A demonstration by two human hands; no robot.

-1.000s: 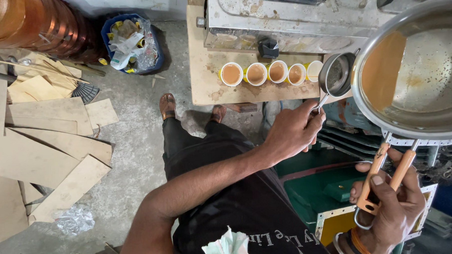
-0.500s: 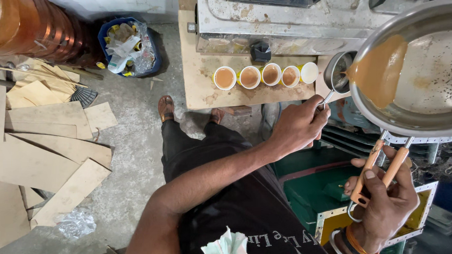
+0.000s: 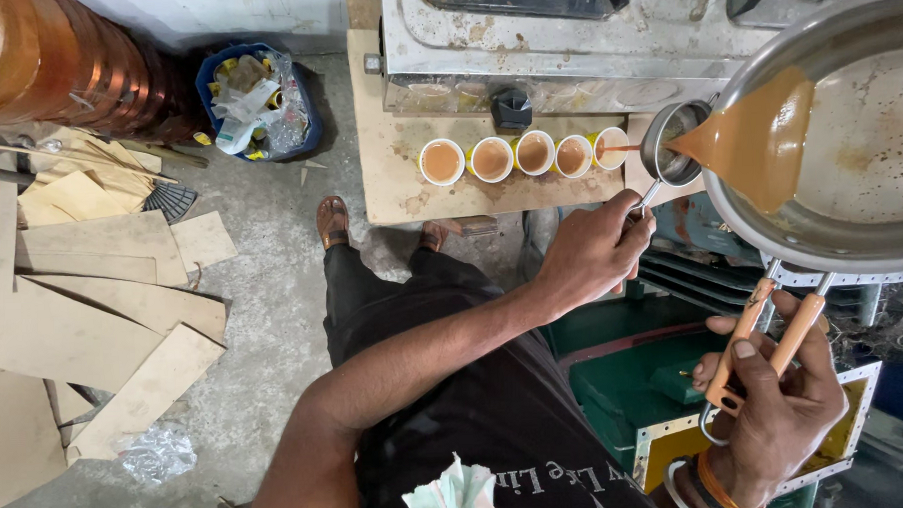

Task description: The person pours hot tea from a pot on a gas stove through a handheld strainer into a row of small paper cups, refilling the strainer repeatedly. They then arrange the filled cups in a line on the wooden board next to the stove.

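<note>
Five cups (image 3: pixel 525 155) of brown tea stand in a row on the tabletop (image 3: pixel 399 176). The left hand (image 3: pixel 594 251) pinches the strainer (image 3: pixel 672 142) handle over what seems the last cup. The right hand (image 3: pixel 777 413) is clenched around the pan (image 3: pixel 848 150) handles, tilting tea into the strainer.

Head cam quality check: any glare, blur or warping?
Head view: soft even daylight, shadows faint; mild sheen on the steel pan; wide-angle bend at the edges; cups, left hand and right hand are sharp.
</note>
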